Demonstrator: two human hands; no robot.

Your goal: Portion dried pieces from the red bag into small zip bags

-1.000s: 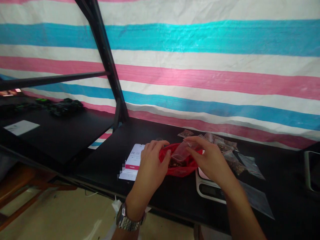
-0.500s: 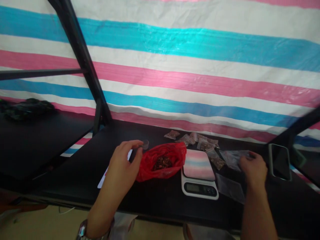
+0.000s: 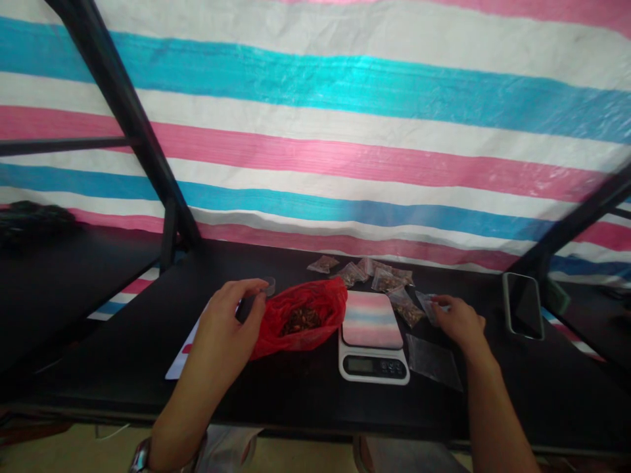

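My left hand (image 3: pixel 227 323) is closed, pinching a small clear plastic cup (image 3: pixel 269 287) beside an open red plastic bag (image 3: pixel 329 295). Inside that bag lies a heap of small dark brown dried pieces (image 3: pixel 302 320). On the other side of a white digital scale (image 3: pixel 372 322), my right hand (image 3: pixel 461 320) pinches a clear plastic bag (image 3: pixel 426 306) close to the table. Another flat clear bag (image 3: pixel 434 361) lies in front of it. The scale's platform bears nothing, and its display cannot be read.
Several small filled zip bags (image 3: pixel 387 279) lie behind the scale, one (image 3: pixel 407 311) at its right edge. A phone (image 3: pixel 523 305) rests at the right of the black table (image 3: pixel 296 394). White paper (image 3: pixel 181 355) lies under my left forearm. Striped sheeting (image 3: pixel 345 151) hangs behind.
The view has shifted slightly to the right. My right hand has come nearer the scale and the filled bags, bringing the clear bag along. The left hand still holds the cup.
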